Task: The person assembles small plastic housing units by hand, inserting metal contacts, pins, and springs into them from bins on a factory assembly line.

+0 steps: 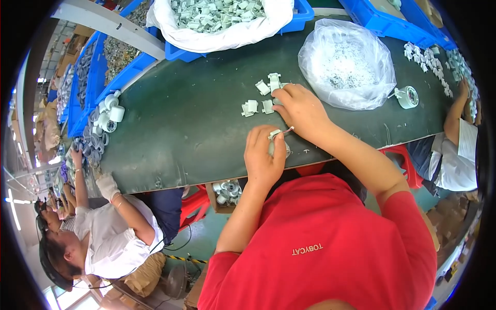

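Observation:
My left hand (263, 157) is closed around a round white plastic housing (274, 135) with thin wires coming off its top; my palm and fingers hide much of it. My right hand (304, 111) reaches over the dark green bench, thumb and fingertips closing on a small pale plastic piece (277, 102), mostly covered by the fingers. Just beside those fingertips lie several similar pale plastic clips (262, 87), with more clips (250, 107) a little to the left. The wire end (290, 129) comes close to my right wrist.
A clear bag of small white parts (347, 64) stands beyond my right hand, near a round white housing (407, 97). Blue bins (305, 15) line the far side. Grey and white round parts (106, 116) are piled at left, where a co-worker's gloved hand (107, 186) rests on the edge.

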A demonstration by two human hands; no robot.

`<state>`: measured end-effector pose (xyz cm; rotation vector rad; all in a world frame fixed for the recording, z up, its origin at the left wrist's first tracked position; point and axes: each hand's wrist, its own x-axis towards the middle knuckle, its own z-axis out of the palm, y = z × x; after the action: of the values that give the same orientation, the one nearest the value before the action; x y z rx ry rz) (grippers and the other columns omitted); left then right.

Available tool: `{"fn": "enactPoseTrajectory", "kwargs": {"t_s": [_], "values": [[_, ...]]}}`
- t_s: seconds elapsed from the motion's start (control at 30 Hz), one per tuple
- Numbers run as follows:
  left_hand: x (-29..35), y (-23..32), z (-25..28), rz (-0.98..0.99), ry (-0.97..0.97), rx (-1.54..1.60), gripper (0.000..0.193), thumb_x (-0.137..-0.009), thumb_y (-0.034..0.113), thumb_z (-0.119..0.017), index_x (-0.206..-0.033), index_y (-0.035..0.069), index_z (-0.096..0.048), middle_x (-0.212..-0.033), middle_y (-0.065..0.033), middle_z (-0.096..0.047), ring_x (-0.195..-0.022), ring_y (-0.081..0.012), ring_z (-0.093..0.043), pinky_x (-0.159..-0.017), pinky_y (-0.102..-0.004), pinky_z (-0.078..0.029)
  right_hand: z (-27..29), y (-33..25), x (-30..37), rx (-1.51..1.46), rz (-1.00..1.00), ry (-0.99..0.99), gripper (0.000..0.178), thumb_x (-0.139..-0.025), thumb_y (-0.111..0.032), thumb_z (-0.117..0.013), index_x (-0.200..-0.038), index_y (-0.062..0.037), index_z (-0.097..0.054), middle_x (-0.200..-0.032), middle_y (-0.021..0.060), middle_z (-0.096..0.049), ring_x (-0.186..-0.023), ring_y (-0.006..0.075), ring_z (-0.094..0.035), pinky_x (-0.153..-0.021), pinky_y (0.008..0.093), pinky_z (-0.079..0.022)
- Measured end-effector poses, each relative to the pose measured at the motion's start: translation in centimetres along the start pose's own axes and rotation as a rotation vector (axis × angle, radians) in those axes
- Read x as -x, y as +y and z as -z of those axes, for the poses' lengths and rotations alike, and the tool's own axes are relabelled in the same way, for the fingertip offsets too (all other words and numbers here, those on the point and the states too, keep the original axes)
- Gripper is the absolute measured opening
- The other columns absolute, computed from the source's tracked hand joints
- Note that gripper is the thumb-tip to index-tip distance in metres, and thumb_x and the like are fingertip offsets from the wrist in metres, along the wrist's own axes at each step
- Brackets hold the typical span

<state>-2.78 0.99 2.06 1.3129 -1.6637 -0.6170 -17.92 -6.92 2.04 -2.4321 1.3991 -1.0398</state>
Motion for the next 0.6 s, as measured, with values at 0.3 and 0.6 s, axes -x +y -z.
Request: {"fn": "enactPoseTrajectory", "kwargs": {"t_s": [0.3, 0.6], "values": [[0.3, -0.3, 0.9, 0.500, -0.099, 0.507, 0.018, -0.099, 0.015, -0.056, -0.097, -0.001, -0.064, -0.104, -0.0093, -0.067, -0.092, -0.0215, -0.063, -0.081, -0.0341, -0.050, 3.3, 0.0, -0.4, -0.719, -0.469, -0.312, 0.025, -0.091, -0.007, -0.064, -0.116, -0.0035, -0.062, -0.092, 0.0048, -0.067, -0.089, 0.0154, -0.066, -0.077, 0.0309, -0.052], [-0.8, 1.0, 1.0, 0.908, -0.063, 1.230, 0.027, -0.100, 0.029, -0.057, -0.097, 0.004, -0.063, -0.094, -0.0064, -0.066, -0.081, -0.0142, -0.064, -0.071, -0.0284, -0.052, 3.9, -1.9, 4.3, -0.952, -0.264, -0.220, 0.016, -0.099, -0.001, -0.054, -0.113, -0.0054, -0.060, -0.128, 0.0096, -0.055, -0.118, 0.0224, -0.055, -0.101, 0.0339, -0.043]]}}
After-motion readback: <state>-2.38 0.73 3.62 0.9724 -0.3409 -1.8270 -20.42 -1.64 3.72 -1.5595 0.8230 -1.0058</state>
